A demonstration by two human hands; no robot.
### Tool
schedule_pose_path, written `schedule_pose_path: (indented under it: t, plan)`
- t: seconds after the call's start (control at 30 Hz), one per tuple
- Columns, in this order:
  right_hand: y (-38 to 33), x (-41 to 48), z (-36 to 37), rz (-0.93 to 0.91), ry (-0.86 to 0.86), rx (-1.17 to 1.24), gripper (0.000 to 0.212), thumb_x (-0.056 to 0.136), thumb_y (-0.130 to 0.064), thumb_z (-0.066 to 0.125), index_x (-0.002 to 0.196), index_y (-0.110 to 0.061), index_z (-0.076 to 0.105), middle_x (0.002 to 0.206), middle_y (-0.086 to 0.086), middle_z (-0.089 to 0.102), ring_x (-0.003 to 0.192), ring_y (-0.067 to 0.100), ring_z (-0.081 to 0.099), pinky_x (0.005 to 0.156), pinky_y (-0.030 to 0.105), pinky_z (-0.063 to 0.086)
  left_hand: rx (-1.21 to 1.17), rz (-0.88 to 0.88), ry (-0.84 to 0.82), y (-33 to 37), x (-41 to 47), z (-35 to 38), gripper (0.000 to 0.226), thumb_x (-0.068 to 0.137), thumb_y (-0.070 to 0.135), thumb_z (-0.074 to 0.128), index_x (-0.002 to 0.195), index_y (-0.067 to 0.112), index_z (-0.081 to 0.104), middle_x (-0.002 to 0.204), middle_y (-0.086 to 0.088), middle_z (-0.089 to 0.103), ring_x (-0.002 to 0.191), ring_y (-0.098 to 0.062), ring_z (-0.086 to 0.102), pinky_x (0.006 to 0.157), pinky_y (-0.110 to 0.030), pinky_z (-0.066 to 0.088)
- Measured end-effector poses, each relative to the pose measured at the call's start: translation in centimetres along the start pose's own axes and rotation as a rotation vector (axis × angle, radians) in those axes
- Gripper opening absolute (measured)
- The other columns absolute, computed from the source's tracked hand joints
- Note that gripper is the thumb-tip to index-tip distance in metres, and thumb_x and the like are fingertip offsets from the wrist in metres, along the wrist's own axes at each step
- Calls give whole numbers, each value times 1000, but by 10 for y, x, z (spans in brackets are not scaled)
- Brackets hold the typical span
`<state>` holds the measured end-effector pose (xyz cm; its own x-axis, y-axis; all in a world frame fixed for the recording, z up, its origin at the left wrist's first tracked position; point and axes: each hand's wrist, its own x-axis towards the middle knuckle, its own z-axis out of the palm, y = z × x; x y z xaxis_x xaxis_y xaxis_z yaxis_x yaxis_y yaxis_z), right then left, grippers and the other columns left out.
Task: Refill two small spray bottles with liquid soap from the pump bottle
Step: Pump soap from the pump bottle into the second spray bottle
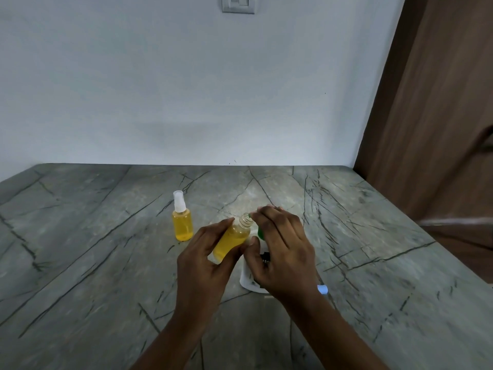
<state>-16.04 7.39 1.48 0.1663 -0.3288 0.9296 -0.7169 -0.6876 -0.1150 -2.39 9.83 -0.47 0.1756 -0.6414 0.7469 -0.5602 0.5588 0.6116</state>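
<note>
Low centre, the right hand covers most of the white green-topped pump bottle, grip unclear; the left hand clasps a tilted, uncapped clear yellow-filled spray bottle.

spray bottles 2: capped spray bottle, open spray bottle | pump bottle 1 | hands 2: left hand, right hand | small pale cap 1 | wall switch plate 1 | countertop 1
</note>
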Motion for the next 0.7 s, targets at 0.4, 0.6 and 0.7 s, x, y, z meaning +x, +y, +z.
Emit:
schedule_pose_path:
  t: [0.4,0.6,0.7]
  plan:
    - [0,5,0,-10,37,18,26,82,-15,54,97,0,70,99,11,68,99,17,55,94,17,39,-16,14,4,1,0,0,40,79,44,62,115,26,58,106,28,57,99,7,59,82,-7,45]
    - [-2,-1,2,16,57,39,30,91,-19,48,95,0,70,98,10,68,99,17,55,97,18,39,2,-5,-6,-2,-1,1,42,79,45,61,117,27,59,108,24,59,101,4,59,83,-9,46]
    - [-3,2,1,23,51,49,47,98,-31,34,95,0,70,97,11,68,99,16,54,95,14,36,3,-7,-4,-1,0,0,43,79,46,62,117,25,60,108,23,59,101,3,59,83,-10,46]
